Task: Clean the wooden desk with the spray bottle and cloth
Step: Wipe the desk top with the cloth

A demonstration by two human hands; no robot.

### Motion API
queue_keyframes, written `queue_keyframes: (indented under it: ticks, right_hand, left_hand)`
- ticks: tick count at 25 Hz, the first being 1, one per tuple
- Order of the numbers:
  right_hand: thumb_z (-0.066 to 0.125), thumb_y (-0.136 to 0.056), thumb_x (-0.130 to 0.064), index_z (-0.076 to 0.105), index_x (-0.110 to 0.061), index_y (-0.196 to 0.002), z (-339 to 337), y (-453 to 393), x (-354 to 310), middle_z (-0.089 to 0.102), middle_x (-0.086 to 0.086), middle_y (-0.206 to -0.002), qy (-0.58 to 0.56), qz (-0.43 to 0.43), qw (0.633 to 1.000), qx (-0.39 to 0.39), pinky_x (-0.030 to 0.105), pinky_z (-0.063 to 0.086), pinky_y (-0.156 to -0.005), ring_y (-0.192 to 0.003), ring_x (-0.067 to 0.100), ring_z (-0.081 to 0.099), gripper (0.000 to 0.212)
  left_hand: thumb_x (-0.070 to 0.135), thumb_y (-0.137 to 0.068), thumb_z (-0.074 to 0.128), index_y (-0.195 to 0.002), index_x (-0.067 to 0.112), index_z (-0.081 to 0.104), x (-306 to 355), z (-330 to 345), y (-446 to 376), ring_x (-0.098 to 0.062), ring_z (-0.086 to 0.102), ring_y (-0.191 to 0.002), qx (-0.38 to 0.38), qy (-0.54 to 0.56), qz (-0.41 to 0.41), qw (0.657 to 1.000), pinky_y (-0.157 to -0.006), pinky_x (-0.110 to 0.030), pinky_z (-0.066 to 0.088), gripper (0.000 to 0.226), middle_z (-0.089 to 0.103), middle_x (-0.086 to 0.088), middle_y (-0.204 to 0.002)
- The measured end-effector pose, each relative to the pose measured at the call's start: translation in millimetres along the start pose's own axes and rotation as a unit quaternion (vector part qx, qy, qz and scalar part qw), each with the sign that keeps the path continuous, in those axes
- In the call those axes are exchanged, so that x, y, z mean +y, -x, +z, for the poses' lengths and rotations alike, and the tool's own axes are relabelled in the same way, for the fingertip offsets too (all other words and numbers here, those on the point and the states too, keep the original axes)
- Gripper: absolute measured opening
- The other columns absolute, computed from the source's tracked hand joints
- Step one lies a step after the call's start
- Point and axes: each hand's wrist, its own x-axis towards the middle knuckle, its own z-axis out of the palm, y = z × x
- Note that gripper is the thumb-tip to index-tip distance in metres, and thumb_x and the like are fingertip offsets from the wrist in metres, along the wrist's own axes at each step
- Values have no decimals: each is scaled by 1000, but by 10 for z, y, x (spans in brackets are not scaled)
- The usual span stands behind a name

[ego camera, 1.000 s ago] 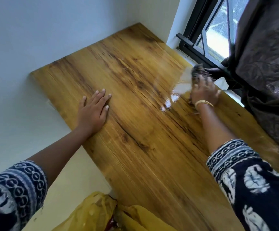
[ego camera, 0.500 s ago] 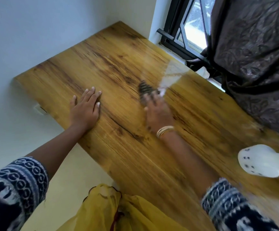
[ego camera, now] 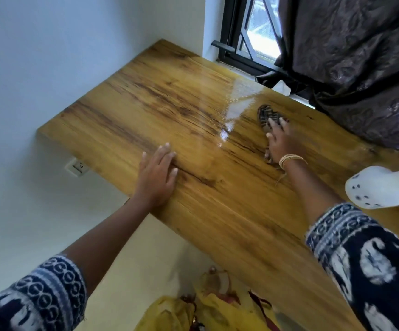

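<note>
The wooden desk runs from the far wall corner toward me, with a wet, shiny patch near the window. My right hand presses a dark patterned cloth flat on the desk beside that patch, fingers straight over it. My left hand rests flat on the desk's left edge, fingers straight. A white spray bottle with a blue top lies on its side on the desk at the right, apart from both hands.
A dark curtain hangs over the desk's far right side beside a black-framed window. White walls close the left and back. A wall socket sits below the desk's left edge. Yellow fabric lies below the near edge.
My right hand has swept the cloth from the window side toward the middle and back to the right. My left hand stays flat on the desk. The spray bottle came into view.
</note>
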Motion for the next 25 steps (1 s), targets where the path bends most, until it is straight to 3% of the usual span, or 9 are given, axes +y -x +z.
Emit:
queue_keyframes:
  ticks: [1,3,6,9,12,14,18,25]
  right_hand:
    - [40,-100,-28,34,-28,-148,19,7,12,26,8,-157,-15,45,999,-2,49,34,-109,-141,32,28,48]
    - [40,-100,-29,34,-25,-148,40,256,-223,28,11,-156,-4,30,999,15,48,31,-112,-142,33,26,48]
    - [37,-96,-34,34,-30,-146,60,1162,-666,36,6,-152,-13,-140,990,-14,48,39,-107,-137,29,36,50]
    - [42,-95,-37,40,-35,-143,43,2152,-746,38,3,-152,-10,-306,950,-58,39,26,-112,-140,25,35,48]
    - [43,-99,-36,41,-37,-142,-20,2207,-539,35,0,-154,11,-382,922,-67,37,24,-114,-144,22,29,43]
    - [40,-98,-37,42,-38,-141,10,1842,-379,36,0,-153,22,-353,933,-61,42,26,-114,-144,24,29,43]
    - [43,-98,-32,42,-35,-142,22,847,-15,39,2,-152,57,-214,974,-41,48,30,-111,-142,28,32,44]
    - [37,-99,-31,36,-32,-146,-99,-431,745,33,3,-154,80,-17,997,-5,49,17,-115,-144,28,24,46]
  left_hand:
    - [39,-94,34,-141,14,44,68,41,73,-20,18,-149,-4,3,11,1000,-120,-55,8,55,26,-5,-160]
    - [44,-94,31,-143,15,42,120,116,177,-20,20,-148,-10,-7,19,1000,-120,-54,10,58,27,-4,-159]
    - [47,-93,29,-144,16,41,114,195,255,-21,23,-148,-17,-37,23,999,-119,-53,13,61,29,-5,-158]
    - [41,-93,33,-141,12,44,116,196,239,-26,29,-145,-9,-68,34,997,-117,-54,17,57,36,-11,-155]
    - [38,-96,26,-142,10,43,235,185,174,-25,31,-144,-22,-104,82,991,-118,-53,15,56,36,-11,-155]
    - [34,-99,31,-142,11,42,421,226,104,-23,29,-145,-20,-80,84,993,-119,-52,13,50,35,-9,-155]
    - [30,-101,37,-144,13,40,932,474,-160,-21,24,-147,-18,-42,66,997,-120,-48,10,46,31,-6,-158]
    - [39,-102,32,-151,22,30,1450,904,-506,-13,15,-150,-23,-60,48,997,-120,-44,13,52,22,3,-162]
